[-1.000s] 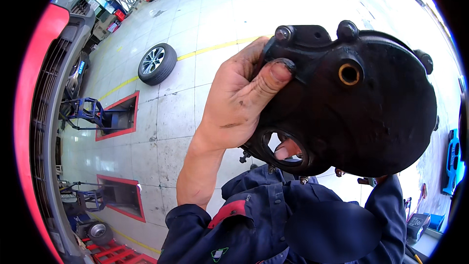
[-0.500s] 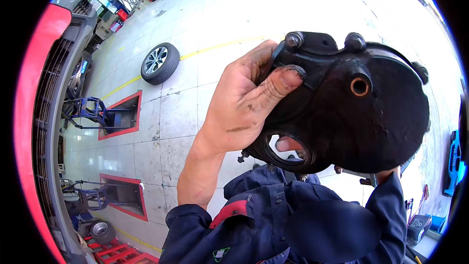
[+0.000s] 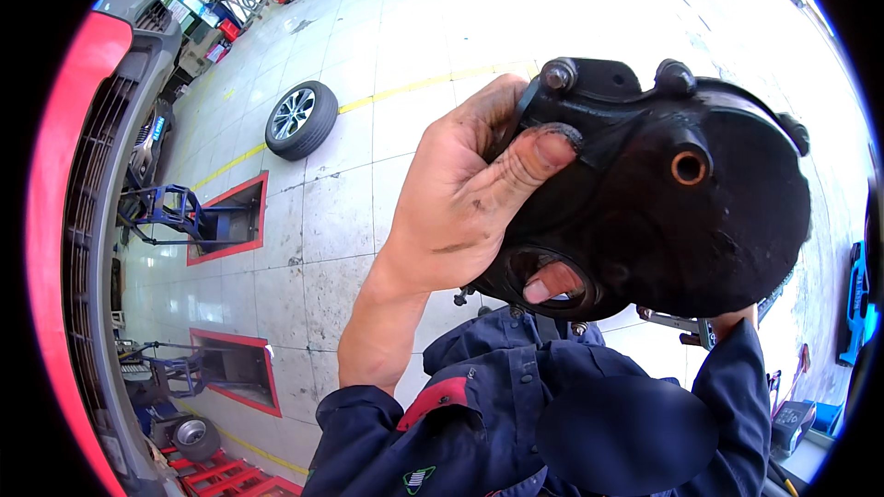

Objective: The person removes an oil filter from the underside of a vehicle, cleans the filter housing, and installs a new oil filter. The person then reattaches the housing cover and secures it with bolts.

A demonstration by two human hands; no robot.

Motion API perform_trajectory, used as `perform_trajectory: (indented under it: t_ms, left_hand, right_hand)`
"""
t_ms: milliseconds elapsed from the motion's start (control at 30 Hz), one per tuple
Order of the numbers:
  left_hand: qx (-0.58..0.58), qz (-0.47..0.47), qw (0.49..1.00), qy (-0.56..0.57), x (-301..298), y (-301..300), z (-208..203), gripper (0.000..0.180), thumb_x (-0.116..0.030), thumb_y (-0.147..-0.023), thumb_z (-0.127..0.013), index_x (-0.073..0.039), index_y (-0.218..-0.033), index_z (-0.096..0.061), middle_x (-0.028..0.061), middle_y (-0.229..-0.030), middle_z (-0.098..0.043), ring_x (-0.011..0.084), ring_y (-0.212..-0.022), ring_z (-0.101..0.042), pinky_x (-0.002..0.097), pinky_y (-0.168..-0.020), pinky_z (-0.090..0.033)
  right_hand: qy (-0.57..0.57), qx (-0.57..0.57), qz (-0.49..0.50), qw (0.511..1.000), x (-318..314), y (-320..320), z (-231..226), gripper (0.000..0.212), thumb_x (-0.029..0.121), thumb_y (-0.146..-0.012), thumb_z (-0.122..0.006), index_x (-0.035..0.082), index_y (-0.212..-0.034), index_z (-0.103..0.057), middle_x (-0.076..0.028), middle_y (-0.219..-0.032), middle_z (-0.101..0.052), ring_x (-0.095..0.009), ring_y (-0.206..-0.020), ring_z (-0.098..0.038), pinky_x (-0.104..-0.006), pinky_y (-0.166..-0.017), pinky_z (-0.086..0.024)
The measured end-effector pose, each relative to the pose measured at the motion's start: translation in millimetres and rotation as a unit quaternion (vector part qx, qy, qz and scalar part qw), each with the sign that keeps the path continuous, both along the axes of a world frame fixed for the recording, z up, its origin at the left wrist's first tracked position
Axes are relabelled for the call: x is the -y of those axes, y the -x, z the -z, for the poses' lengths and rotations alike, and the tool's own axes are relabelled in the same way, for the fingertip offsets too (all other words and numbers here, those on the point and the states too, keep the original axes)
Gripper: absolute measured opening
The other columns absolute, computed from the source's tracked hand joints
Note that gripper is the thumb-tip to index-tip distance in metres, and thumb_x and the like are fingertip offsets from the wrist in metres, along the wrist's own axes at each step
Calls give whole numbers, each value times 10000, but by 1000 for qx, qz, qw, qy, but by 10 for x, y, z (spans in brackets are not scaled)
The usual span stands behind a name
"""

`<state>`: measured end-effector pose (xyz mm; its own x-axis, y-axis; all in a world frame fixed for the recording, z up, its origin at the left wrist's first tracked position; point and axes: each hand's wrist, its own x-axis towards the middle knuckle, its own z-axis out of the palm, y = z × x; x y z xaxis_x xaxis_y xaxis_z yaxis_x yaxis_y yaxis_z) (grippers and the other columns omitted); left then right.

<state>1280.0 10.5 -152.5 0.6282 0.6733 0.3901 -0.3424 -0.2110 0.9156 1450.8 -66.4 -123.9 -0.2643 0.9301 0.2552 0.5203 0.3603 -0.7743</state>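
Observation:
A black engine timing cover (image 3: 635, 212) is held up before me, with a copper-coloured sleeve (image 3: 689, 167) in its face and bolts along its edge. My left hand (image 3: 460, 179) is closed around its upper left end, the thumb pressed on the front and the other fingers mostly hidden behind. Through the round opening at the lower left, a fingertip of my right hand (image 3: 551, 283) shows. The rest of that hand is behind the cover; its wrist emerges at the lower right edge. Dark smudges mark the left thumb and skin.
A wheel with a tyre (image 3: 301, 120) lies on the tiled floor. Two red-framed floor pits (image 3: 264, 221) are at the left, beside blue metal frames (image 3: 175, 209). A red vehicle front (image 3: 87, 83) fills the far left. Blue items (image 3: 854, 304) stand at the right.
The timing cover has shifted and turned slightly, its sleeve now a little farther right. More of the right fingertip shows in the round opening. My left hand keeps its grip.

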Motion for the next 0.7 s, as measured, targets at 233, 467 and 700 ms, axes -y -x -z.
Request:
perform_trajectory:
  t_ms: [233,467,700]
  left_hand:
    - [89,-2,972,218,-54,40,-132,544,-446,-984,-597,10,-1279,-574,102,-1102,-700,161,-919,-689,270,-808,-571]
    - [85,-45,963,251,-183,129,-58,583,-538,-964,-565,-4,-1196,-593,91,-953,-729,92,-632,-674,175,-472,-505]
    - [128,-72,961,234,-191,149,-40,557,-508,-980,-563,-1,-1209,-583,96,-970,-728,97,-664,-678,195,-506,-532]
  right_hand:
    - [234,-526,79,814,-149,-10,377,379,286,-1060,-416,-25,-1221,-562,-167,-1090,-695,-233,-908,-729,-330,-727,-642]
    - [94,-749,53,653,-60,-36,650,383,310,-1063,-422,-17,-1203,-564,-169,-1093,-697,-247,-909,-732,-346,-726,-646]
    - [-128,-650,120,739,18,-265,659,398,405,-1060,-459,42,-1068,-621,-142,-1116,-590,-252,-1044,-622,-397,-897,-561]
